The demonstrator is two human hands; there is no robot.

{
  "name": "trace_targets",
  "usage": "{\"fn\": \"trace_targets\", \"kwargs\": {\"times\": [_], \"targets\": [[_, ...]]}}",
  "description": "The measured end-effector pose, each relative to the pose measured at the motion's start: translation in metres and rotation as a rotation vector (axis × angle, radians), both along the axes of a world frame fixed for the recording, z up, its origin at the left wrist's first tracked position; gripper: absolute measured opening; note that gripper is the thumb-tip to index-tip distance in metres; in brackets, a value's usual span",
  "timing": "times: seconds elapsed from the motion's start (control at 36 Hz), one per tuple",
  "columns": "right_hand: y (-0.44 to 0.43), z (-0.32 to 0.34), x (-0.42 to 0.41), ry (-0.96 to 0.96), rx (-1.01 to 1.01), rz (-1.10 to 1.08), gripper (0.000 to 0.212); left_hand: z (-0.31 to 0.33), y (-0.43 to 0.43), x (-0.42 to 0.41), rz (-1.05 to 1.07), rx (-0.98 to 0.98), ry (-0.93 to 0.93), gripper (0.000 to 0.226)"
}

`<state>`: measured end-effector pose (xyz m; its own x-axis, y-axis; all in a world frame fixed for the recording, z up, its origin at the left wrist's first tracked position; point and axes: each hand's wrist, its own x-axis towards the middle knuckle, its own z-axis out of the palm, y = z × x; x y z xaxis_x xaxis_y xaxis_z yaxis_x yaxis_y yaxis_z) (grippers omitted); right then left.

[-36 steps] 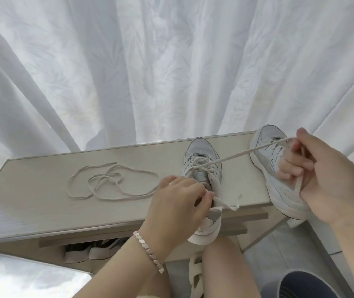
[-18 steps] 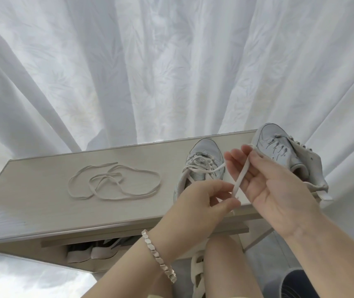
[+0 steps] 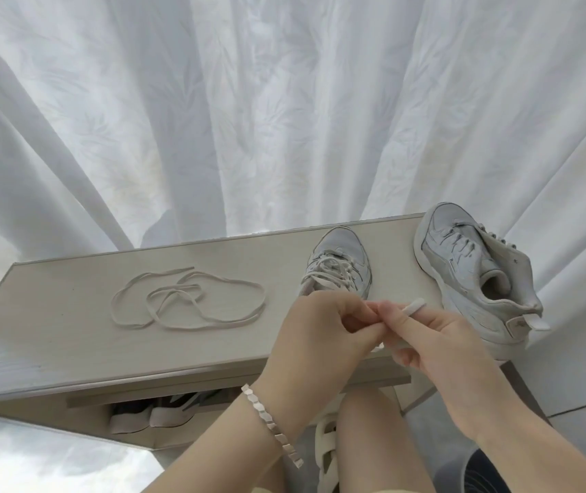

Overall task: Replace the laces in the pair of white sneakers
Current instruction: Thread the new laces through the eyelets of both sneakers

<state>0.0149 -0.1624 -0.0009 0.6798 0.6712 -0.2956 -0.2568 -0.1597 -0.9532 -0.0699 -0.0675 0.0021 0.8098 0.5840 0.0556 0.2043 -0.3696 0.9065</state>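
Two white sneakers stand on a pale wooden bench top. The left sneaker has a cream lace criss-crossed through its eyelets; its heel is hidden behind my hands. The right sneaker lies tilted at the bench's right end with its tongue pulled open. My left hand and my right hand meet over the left sneaker's heel, both pinching the lace end, which loops over my right fingers. A loose cream lace lies coiled on the bench to the left.
White curtains hang right behind the bench. Under the bench top a shelf holds dark and beige shoes. My knee and a cream sandal are below my hands. A dark round object sits at the lower right.
My right hand, which held the lace stretched far out to the right, has come back to my left hand. The lace is now slack, and the right sneaker is uncovered.
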Motion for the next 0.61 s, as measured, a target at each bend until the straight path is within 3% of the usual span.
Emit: {"fn": "trace_targets", "kwargs": {"times": [0.08,0.22,0.33,0.39,0.61], "targets": [[0.000,-0.002,0.006,-0.080,0.017,-0.082,0.026,-0.006,0.004,0.000,0.108,0.162,0.023,0.011],[0.002,-0.002,0.023,0.053,0.181,-0.187,0.023,-0.017,0.014,0.005,0.205,0.448,0.274,0.045],[0.006,-0.002,0.026,0.183,0.307,-0.233,0.018,-0.021,0.012,0.011,0.219,0.586,0.365,0.049],[0.008,-0.005,0.024,0.184,0.311,-0.233,0.010,-0.022,0.011,0.013,0.256,0.608,0.324,0.040],[0.011,-0.018,0.009,0.183,0.276,-0.202,0.015,-0.028,0.018,0.003,0.305,0.381,0.178,0.006]]}}
